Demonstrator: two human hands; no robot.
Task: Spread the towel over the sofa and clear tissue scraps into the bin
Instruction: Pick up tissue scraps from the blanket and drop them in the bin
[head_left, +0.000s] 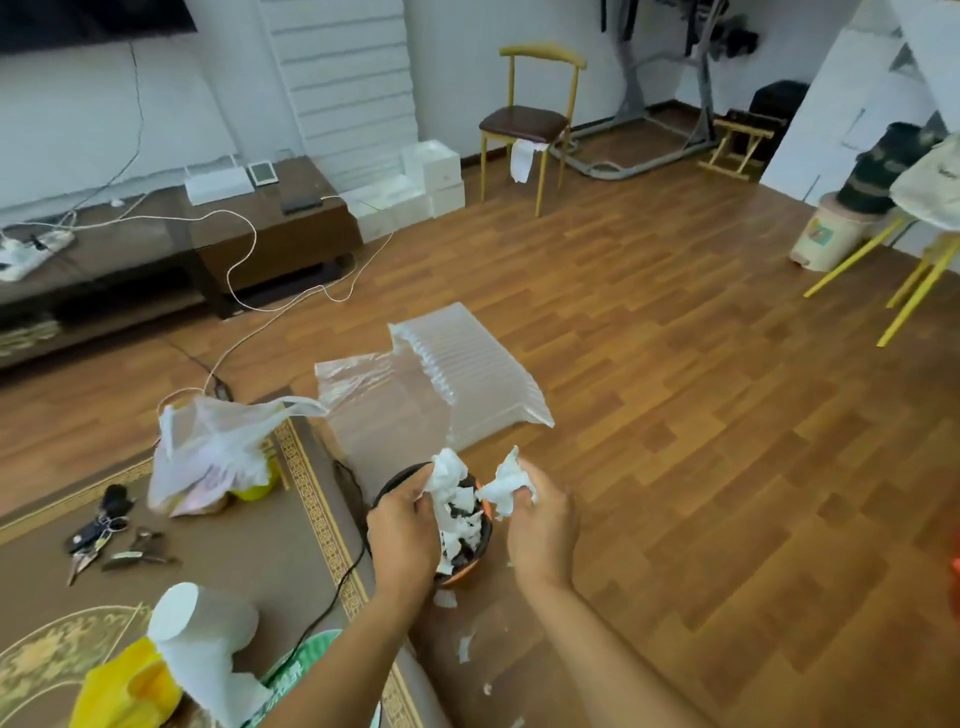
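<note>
1. Left hand: fingers clenched on a tissue wad, held directly above the bin.
2. Bin: small round, on the floor between both hands, scraps already inside.
3. Right hand: fingers clenched on a second wad, held just right of the bin rim; a short leftward shift is judged needed before release.
4. Loose scraps are left on the floor just below the bin.

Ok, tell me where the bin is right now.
In the head view the bin sits low centre on the floor, at the rug's edge, under the left hand and right hand, both holding tissue.
</note>
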